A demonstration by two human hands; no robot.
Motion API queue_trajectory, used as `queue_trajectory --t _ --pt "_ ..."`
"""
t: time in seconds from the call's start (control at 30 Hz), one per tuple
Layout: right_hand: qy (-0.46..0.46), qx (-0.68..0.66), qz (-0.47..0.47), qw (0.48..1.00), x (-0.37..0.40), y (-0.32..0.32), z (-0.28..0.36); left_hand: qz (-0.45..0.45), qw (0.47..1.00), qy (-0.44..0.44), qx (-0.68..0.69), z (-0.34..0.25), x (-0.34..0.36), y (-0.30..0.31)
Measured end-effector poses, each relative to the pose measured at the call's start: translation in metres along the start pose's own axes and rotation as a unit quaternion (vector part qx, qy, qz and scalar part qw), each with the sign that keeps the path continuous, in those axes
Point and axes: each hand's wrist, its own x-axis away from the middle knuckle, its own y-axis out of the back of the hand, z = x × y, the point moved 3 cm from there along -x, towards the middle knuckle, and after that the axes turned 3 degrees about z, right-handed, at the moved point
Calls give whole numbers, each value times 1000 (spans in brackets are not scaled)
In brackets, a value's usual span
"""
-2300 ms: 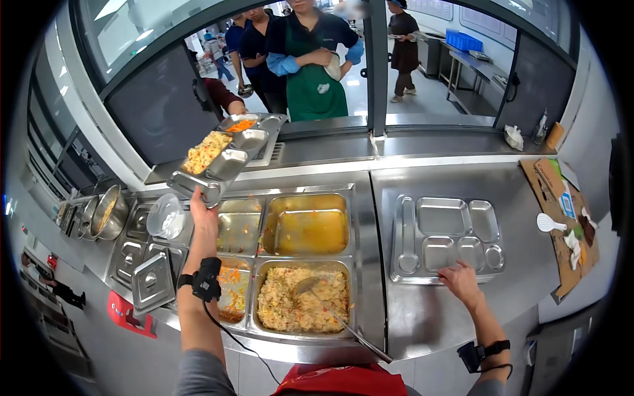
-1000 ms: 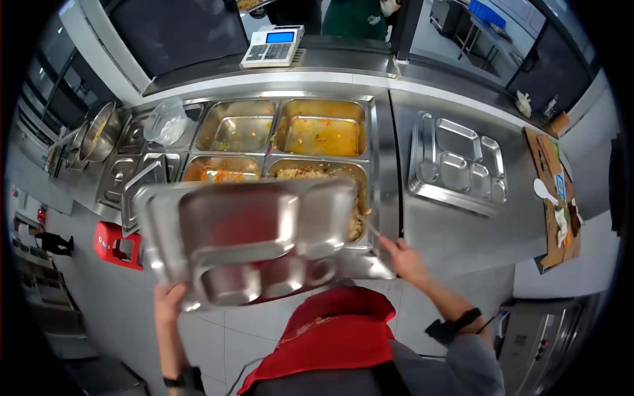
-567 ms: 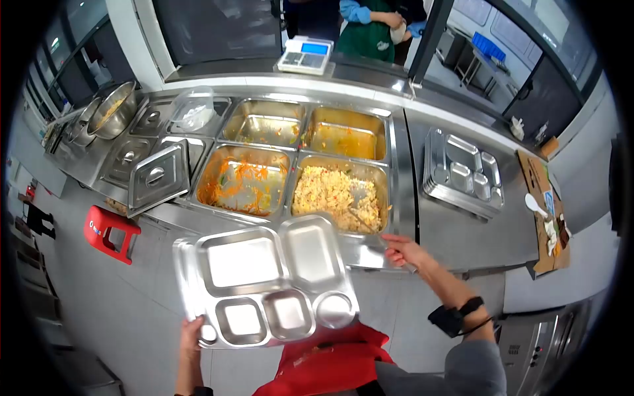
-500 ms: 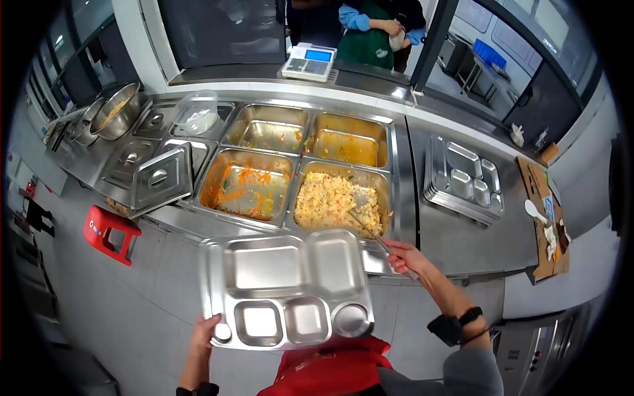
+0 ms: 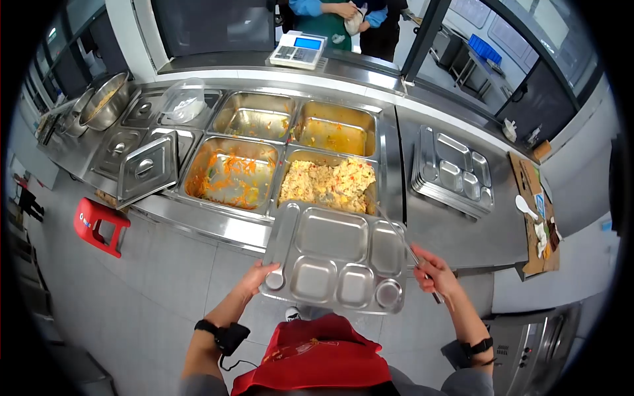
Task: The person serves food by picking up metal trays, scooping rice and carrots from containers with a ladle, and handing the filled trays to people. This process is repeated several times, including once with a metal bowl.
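step in hand looks like the scoop stage: l hand (image 5: 256, 277) is closed on the near left corner of a compartment tray (image 5: 332, 232), thumb on top; r hand (image 5: 434, 274) is wrapped round the long handle of a serving spoon (image 5: 391, 226). handle runs over the tray's r side to the rice (image 5: 305, 179) in the near r pan (image 5: 285, 158); bowl end is hidden, so can't tell how full it is. tray is right in front of that pan, roughly face up, its far edge overlapping the pan's near side in view; can't tell if they touch. bare steel shows in all tray compartments.

imo the next move calls for a level tray + steady l grip, w/ the spoon lifted high enough to clear the far rim. low lift = prob knocks the rim or spills rice btwn pan & tray. one-corner grip could dip under added wt.

stacked trays (image 5: 453, 168) sit on the table (image 5: 456, 241) to the r, well apart from both hands.
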Motion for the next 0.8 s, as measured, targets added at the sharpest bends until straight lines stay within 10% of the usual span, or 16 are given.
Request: queue_trajectory --t 0.13,0.3,0.5,0.8 --pt "95 240 -30 966 36 -3 -41 52 998 -21 31 -6 -21 -16" --pt "286 628 -99 717 37 -2 -101 69 995 -46 48 -1 -28 -16" --pt "311 564 -94 759 19 5 -57 54 997 -34 44 3 -7 -7" --pt "299 738 -29 604 -191 22 36 14 998 -39 55 23 18 22"
